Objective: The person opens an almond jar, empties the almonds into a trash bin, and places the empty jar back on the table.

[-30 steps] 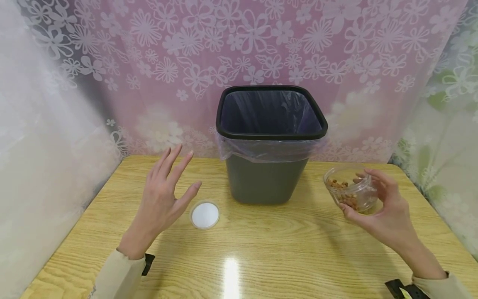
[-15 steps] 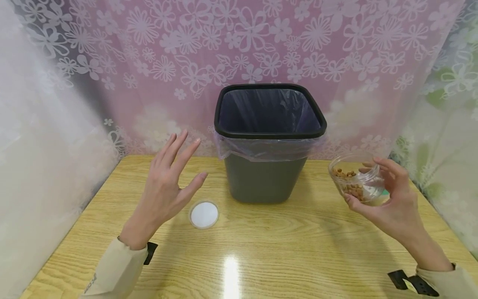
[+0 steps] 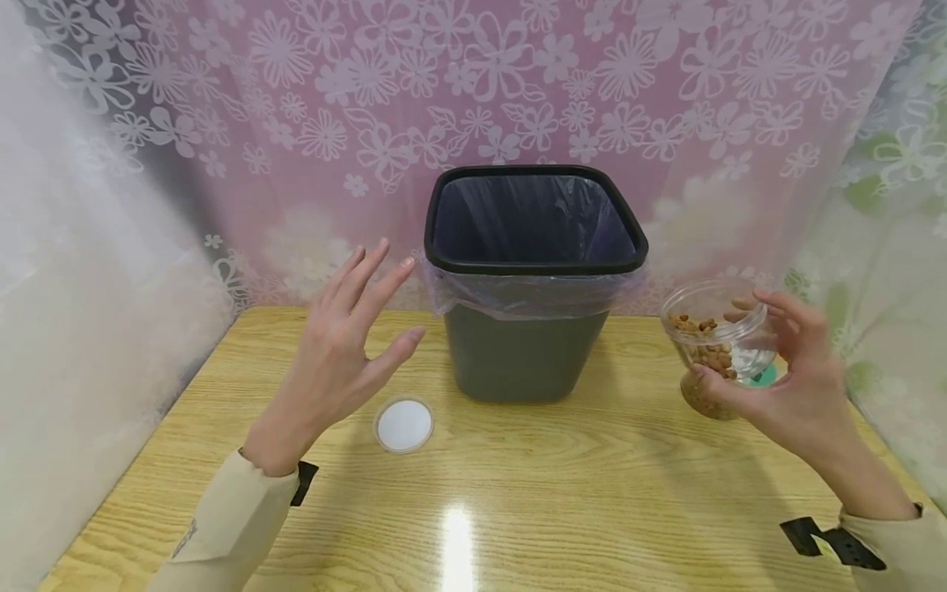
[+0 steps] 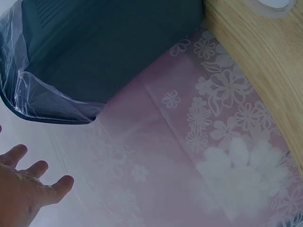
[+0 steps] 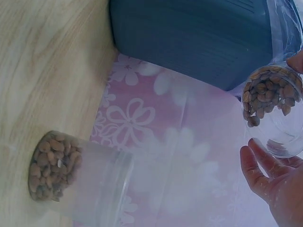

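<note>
My right hand (image 3: 806, 386) grips a clear round jar (image 3: 749, 355), tilted to the left, with its thumb and fingers around the side. Brown nuts (image 5: 267, 97), almond-like, have slid to the lower side of that jar. Behind and below it, partly covered in the head view, a second clear jar (image 5: 102, 177) stands on the table with nuts in its bottom. Fingers spread and holding nothing, my left hand (image 3: 333, 353) hovers left of the bin. Just right of its wrist lies a round white-topped lid (image 3: 404, 425) on the table.
A dark grey bin (image 3: 528, 353) with a black rim and purple liner stands at the back middle of the wooden table (image 3: 555, 501). A pink floral curtain (image 3: 333, 197) hangs behind it. A small green patch (image 3: 762, 375) shows beneath the held jar.
My right hand has lifted the held jar up and to the right, bringing the standing jar into sight. My left hand has drifted up and right, nearer the bin, fingers still spread.
</note>
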`<action>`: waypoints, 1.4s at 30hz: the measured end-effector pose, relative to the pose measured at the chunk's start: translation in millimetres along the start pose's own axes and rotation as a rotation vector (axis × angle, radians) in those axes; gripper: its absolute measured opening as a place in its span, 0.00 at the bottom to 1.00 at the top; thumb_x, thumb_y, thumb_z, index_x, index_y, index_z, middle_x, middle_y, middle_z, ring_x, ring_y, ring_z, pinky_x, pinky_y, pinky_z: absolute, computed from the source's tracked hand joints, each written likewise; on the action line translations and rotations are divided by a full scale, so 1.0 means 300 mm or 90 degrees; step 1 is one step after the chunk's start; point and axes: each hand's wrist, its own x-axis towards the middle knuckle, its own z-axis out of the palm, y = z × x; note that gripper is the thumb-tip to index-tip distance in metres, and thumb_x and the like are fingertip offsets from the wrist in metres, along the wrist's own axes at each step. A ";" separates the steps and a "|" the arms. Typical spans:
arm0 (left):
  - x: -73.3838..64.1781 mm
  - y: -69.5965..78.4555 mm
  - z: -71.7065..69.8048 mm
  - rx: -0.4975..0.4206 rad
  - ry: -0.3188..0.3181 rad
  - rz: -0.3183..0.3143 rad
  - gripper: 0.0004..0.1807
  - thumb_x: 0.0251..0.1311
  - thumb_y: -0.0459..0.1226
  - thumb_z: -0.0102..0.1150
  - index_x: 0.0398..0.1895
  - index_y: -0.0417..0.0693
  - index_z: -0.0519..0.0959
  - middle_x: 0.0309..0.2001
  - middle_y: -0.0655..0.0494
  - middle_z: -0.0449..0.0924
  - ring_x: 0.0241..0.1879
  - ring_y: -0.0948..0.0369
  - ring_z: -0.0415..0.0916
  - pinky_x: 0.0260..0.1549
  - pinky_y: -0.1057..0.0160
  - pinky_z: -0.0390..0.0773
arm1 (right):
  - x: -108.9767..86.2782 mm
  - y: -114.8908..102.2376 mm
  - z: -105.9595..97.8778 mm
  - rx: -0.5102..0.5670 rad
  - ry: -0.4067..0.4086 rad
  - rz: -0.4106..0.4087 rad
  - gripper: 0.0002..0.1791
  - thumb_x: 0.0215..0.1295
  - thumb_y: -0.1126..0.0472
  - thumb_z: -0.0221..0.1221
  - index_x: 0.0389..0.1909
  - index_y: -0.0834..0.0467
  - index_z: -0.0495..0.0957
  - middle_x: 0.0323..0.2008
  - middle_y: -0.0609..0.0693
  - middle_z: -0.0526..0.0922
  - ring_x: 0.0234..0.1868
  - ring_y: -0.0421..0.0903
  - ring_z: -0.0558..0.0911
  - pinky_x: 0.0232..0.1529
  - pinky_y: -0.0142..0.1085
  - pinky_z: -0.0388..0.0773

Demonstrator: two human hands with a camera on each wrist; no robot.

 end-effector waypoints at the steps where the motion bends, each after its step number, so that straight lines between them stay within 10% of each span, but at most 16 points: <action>1: 0.004 0.002 0.000 -0.004 -0.003 0.001 0.32 0.69 0.48 0.61 0.74 0.53 0.70 0.77 0.44 0.63 0.77 0.39 0.59 0.71 0.32 0.61 | 0.004 -0.001 -0.002 -0.008 0.000 0.000 0.57 0.55 0.30 0.65 0.61 0.77 0.59 0.59 0.31 0.75 0.48 0.24 0.77 0.50 0.16 0.71; 42: 0.150 0.010 0.058 0.006 -0.102 0.103 0.36 0.66 0.49 0.66 0.76 0.58 0.68 0.78 0.47 0.62 0.78 0.42 0.57 0.70 0.33 0.63 | 0.230 -0.025 -0.038 -0.094 -0.026 -0.016 0.61 0.50 0.23 0.62 0.64 0.71 0.61 0.61 0.26 0.73 0.53 0.24 0.74 0.49 0.16 0.68</action>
